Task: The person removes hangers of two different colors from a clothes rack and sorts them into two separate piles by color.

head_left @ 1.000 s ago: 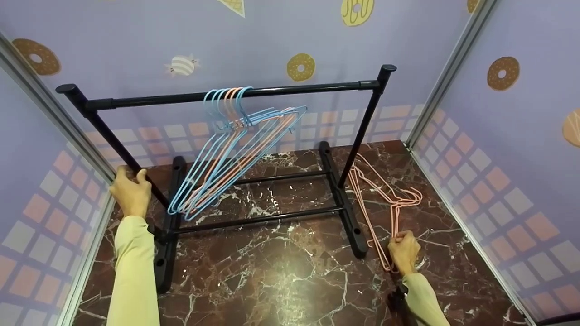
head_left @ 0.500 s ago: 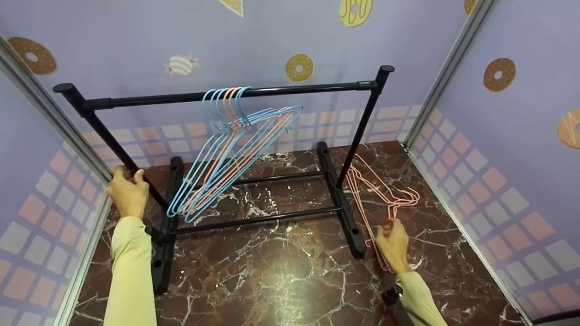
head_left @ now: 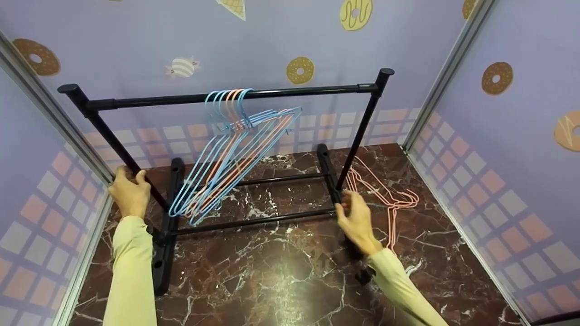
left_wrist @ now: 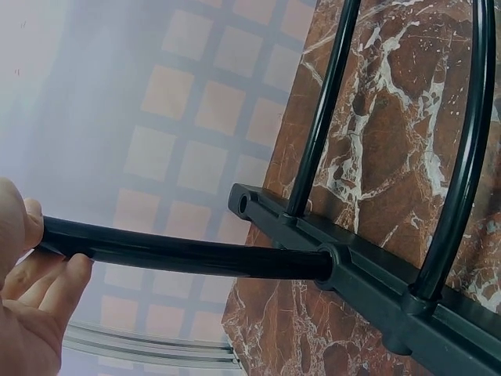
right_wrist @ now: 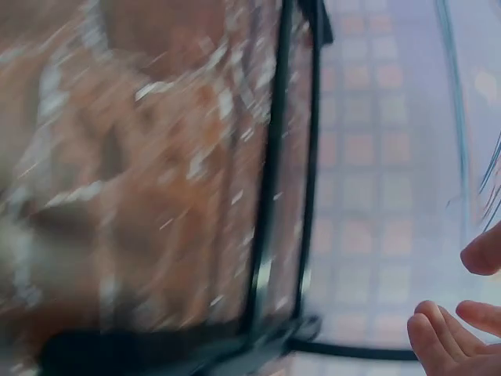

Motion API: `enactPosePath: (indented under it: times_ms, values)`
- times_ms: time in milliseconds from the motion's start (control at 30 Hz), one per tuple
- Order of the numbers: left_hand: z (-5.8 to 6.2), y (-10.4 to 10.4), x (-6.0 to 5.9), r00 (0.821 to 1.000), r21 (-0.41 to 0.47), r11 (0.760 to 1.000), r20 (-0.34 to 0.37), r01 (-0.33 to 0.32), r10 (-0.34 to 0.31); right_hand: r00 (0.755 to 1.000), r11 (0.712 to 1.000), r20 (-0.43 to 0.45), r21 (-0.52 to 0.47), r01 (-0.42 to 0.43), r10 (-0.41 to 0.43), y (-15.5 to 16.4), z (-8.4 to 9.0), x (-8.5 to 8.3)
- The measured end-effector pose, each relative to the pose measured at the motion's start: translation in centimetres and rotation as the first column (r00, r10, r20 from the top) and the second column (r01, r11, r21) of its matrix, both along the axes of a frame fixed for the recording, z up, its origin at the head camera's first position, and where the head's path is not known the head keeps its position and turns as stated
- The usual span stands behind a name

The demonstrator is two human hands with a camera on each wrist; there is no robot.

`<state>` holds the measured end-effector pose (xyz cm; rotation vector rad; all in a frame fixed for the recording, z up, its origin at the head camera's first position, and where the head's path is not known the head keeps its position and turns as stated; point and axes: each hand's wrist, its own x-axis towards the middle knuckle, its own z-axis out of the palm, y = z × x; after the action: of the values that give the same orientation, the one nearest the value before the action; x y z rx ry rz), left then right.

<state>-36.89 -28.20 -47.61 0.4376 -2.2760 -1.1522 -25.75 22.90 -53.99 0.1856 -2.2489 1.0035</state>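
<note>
Blue and pink wire hangers (head_left: 238, 127) are already up on the black tubular rack (head_left: 299, 93), loose pink wire hangers (head_left: 394, 206) lie unhung to its right, left hand (head_left: 130, 192) gripping its left post (head_left: 113, 142), right hand (head_left: 358, 222) empty, fingers parted, beside its right post (head_left: 360, 135)!

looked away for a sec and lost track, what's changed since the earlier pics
The right hand has let go of the pink hangers on the floor and moved left and forward, in front of the rack's right foot; its fingers hold nothing visible. The left hand still grips the left post, and the hangers on the rail hang much as before.
</note>
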Motion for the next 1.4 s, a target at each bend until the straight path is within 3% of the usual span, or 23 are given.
enactPosePath:
  times_ms: [267,467,700,933,1300,1400]
  values:
    - [-0.5,-0.3,0.4,1.0,-0.015,1.0,0.007,0.014,-0.014,0.989,0.989,0.061,-0.077,-0.13,0.135,-5.4,3.7,-1.3]
    - [0.1,-0.2,0.2,1.0,-0.017,1.0,-0.015,0.003,-0.004,0.971,0.969,0.083,-0.127,-0.212,0.223,-9.1,6.6,-2.6]
    - [0.1,0.2,-0.2,1.0,-0.047,0.999,-0.028,0.004,-0.005,0.934,0.932,0.134,-0.203,-0.301,0.331,-12.9,8.4,-3.5]
    - [0.0,-0.3,-0.1,0.999,-0.051,0.999,-0.045,-0.005,0.002,0.876,0.881,0.203,-0.293,-0.372,0.438,-17.2,10.1,-4.1]
    - [0.4,-0.2,0.0,1.0,-0.045,0.999,-0.019,0.002,-0.003,0.874,0.875,0.27,-0.391,-0.285,0.405,-23.5,10.8,-5.2]
    - [0.4,0.0,0.1,1.0,-0.037,0.999,-0.014,0.003,-0.004,0.877,0.884,0.267,-0.367,-0.29,0.399,-24.4,10.5,-5.2]
